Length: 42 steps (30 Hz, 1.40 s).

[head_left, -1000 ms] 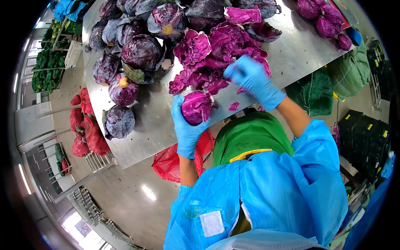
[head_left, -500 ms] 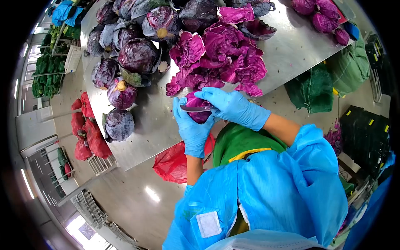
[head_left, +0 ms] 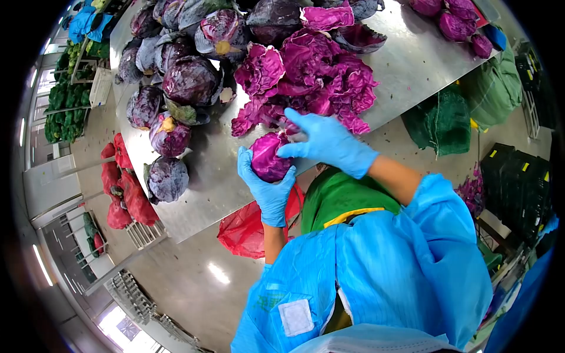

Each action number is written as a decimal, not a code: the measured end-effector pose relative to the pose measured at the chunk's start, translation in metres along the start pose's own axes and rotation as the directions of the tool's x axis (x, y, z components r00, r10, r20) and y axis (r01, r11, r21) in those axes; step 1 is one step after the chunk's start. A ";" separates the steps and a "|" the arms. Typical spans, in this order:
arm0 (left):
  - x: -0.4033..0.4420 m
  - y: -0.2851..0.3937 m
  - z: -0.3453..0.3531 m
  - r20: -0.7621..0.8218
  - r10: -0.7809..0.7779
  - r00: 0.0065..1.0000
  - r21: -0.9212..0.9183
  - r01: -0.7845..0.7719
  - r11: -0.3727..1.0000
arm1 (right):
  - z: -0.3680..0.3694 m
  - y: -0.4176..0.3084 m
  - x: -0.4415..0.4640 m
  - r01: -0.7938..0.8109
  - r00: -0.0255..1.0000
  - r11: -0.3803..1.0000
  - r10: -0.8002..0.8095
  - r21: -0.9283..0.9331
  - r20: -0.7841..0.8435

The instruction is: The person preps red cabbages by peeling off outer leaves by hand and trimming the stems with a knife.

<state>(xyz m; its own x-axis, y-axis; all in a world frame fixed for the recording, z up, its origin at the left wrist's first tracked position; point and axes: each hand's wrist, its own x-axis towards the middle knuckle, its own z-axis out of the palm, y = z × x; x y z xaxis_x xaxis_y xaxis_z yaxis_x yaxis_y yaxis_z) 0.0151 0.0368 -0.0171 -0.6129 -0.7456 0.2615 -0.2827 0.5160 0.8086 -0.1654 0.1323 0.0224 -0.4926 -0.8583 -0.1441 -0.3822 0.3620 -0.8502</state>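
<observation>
My left hand (head_left: 268,191) wears a blue glove and cups a small, peeled red cabbage (head_left: 268,157) from below, near the front edge of the metal table (head_left: 220,203). My right hand (head_left: 329,141), gloved as well, is just above and right of the cabbage. It holds a knife (head_left: 291,128), whose blade is smeared by motion and partly hidden by the fingers. One right fingertip is at the cabbage's upper right side. Behind both hands lies a heap of loose purple cabbage leaves (head_left: 312,76).
Several unpeeled red cabbages (head_left: 191,79) crowd the table's left side. Peeled cabbages (head_left: 456,25) sit at the far right corner. A red mesh bag (head_left: 244,229) hangs below the front edge. Green sacks (head_left: 438,123) and black crates (head_left: 512,185) stand on the right.
My right hand and the knife have moved up off the cabbage's face, where the blade lay across it. The cabbage now shows more fully in my left hand.
</observation>
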 end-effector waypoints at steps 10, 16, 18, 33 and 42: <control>0.010 0.018 0.005 0.081 0.087 0.993 0.218 -0.103 0.971 | 0.001 0.005 0.032 -0.368 0.852 0.906 0.239 0.208 0.466; 0.016 0.027 0.004 0.130 0.016 0.991 0.224 -0.045 0.974 | -0.009 0.004 0.039 -0.440 0.793 0.882 0.295 0.166 0.533; 0.016 0.030 0.004 0.143 0.021 0.989 0.255 -0.057 0.965 | -0.005 0.004 0.035 -0.460 0.819 0.845 0.286 0.273 0.497; 0.019 -0.005 -0.009 0.333 -0.269 0.903 -0.167 0.338 0.926 | -0.004 0.021 0.012 0.287 0.939 0.957 -0.273 -0.039 0.209; 0.030 -0.003 0.000 0.439 -0.345 0.829 -0.222 0.473 0.853 | -0.011 0.037 0.021 0.478 0.869 0.850 -0.422 -0.221 0.258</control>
<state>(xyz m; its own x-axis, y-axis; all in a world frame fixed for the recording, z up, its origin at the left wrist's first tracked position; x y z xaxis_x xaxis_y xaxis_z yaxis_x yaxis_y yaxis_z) -0.0021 0.0127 -0.0118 -0.7350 -0.6112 -0.2937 -0.3667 -0.0060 0.9303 -0.1984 0.1314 -0.0068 -0.0655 -0.9925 0.1033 -0.7333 -0.0224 -0.6796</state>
